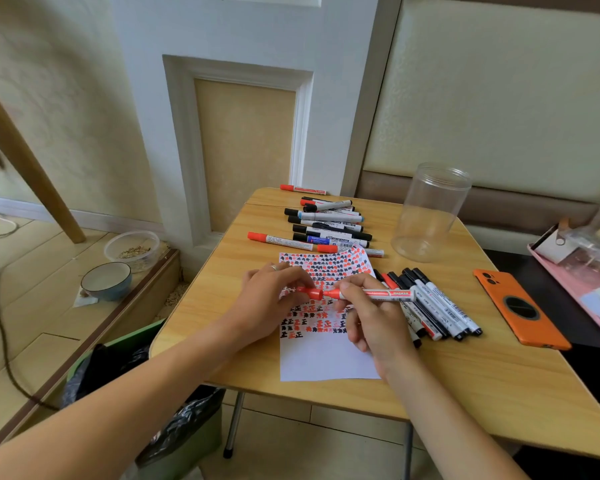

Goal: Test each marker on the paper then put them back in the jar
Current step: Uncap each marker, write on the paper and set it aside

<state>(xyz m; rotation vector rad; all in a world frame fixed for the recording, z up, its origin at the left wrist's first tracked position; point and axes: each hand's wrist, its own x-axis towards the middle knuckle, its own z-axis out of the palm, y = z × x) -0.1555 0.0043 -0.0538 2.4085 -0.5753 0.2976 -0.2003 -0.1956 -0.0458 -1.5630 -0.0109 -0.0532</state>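
Wooden table (447, 382), lower centre to right of frame, rounded corners, metal legs beneath.

Paper (326, 362), white sheet at frame centre on the table; upper two-thirds covered in rows of red and black test marks, lower part blank, far edge curled up.

Jar (430, 213), clear plastic, right of centre, upright on the table, lidless, no markers inside.

Phone (520, 308), orange case, face down at right on the table.

Far markers (329, 226), loose pile above the paper, capped, black, blue and red ends; one red marker lies apart at the table's far edge.

Near markers (437, 306), row of black and red ones just right of the paper, partly under the right hand.

Left hand (267, 303), over the paper's left edge, ring on one finger; fingertips pinch a red cap (309, 292).

Right hand (368, 313), over the paper's right edge; fingers curled round the red marker (381, 294), which is level above the paper, nib end pointing left, meeting or just apart from the cap; cannot tell which.

Bowls (118, 268), left of frame, on a low ledge: one blue, one clear with grain.
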